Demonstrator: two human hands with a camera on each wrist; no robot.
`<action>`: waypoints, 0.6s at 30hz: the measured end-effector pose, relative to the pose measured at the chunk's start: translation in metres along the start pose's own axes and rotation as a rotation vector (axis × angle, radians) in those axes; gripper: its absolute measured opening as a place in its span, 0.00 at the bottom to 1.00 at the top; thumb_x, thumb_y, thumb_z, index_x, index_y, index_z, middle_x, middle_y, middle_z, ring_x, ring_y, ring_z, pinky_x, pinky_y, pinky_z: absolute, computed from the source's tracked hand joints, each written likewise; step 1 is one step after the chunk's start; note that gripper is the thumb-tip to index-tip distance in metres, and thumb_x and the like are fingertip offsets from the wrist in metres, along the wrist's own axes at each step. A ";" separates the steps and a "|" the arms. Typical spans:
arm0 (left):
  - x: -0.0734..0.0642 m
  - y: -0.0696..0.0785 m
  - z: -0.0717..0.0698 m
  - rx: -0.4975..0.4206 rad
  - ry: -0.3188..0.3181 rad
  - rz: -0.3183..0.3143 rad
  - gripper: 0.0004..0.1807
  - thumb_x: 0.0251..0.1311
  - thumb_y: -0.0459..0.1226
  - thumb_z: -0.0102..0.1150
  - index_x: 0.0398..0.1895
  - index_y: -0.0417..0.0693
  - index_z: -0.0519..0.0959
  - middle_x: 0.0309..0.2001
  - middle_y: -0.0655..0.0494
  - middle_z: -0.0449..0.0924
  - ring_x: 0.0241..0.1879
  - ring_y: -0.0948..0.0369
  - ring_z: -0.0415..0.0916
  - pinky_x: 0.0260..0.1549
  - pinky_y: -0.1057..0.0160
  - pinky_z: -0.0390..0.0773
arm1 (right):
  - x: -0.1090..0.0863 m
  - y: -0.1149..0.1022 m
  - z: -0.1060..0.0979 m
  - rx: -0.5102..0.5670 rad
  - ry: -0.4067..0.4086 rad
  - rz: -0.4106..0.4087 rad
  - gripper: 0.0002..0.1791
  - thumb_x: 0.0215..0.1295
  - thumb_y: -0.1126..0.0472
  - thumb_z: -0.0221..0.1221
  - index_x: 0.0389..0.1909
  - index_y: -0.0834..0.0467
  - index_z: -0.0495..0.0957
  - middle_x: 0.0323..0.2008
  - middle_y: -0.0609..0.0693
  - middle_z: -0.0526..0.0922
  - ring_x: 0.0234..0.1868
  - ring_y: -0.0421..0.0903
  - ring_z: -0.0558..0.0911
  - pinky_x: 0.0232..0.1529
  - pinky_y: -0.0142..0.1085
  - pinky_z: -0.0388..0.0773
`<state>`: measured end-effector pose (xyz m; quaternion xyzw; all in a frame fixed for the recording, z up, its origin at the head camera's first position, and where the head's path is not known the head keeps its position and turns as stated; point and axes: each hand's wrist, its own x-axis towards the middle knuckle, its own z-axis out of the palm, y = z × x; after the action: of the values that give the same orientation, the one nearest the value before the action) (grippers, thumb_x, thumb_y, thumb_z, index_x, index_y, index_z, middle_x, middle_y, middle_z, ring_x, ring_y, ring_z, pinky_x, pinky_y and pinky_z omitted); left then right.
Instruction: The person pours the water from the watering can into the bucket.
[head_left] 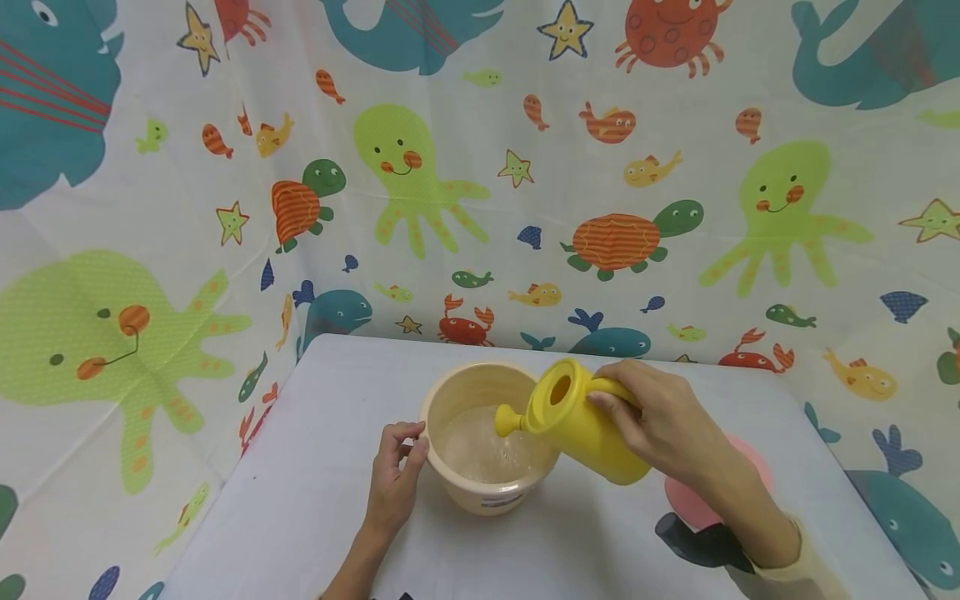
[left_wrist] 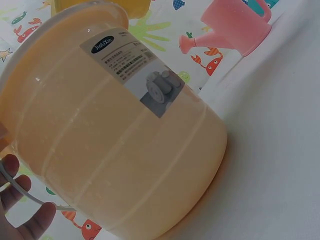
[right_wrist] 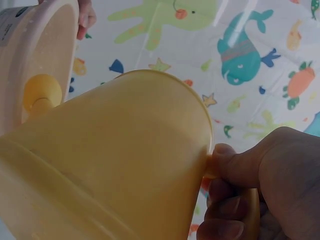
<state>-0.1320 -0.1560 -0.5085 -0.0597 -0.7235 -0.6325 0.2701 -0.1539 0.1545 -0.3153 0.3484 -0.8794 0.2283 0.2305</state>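
A cream plastic bucket (head_left: 467,497) stands upright on the white table, with shallow water (head_left: 476,450) showing inside it. At its left side my left hand (head_left: 397,475) holds the rim; in the left wrist view its fingertips (left_wrist: 44,212) curl about the thin bail handle (left_wrist: 22,190). My right hand (head_left: 667,417) grips the handle of a yellow watering can (head_left: 596,437), tilted toward the bucket. The can's round spout head (head_left: 508,420) is over the bucket's opening, and the water below looks disturbed. A printed label (left_wrist: 132,70) is on the bucket's wall.
A pink watering can (left_wrist: 230,25) stands on the table to the right, partly hidden behind my right forearm in the head view. A black strap piece (head_left: 701,542) is at my right wrist. A curtain (head_left: 510,208) printed with sea animals hangs behind the table (head_left: 337,392).
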 end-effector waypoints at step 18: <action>0.000 -0.001 0.000 0.007 -0.006 0.016 0.14 0.64 0.24 0.52 0.51 0.38 0.74 0.46 0.42 0.78 0.47 0.72 0.72 0.43 0.72 0.71 | 0.001 0.001 0.001 -0.001 -0.011 -0.002 0.13 0.56 0.67 0.70 0.40 0.57 0.79 0.32 0.43 0.81 0.31 0.34 0.75 0.33 0.29 0.81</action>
<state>-0.1325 -0.1567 -0.5093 -0.0667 -0.7261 -0.6275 0.2732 -0.1551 0.1543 -0.3156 0.3506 -0.8803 0.2259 0.2262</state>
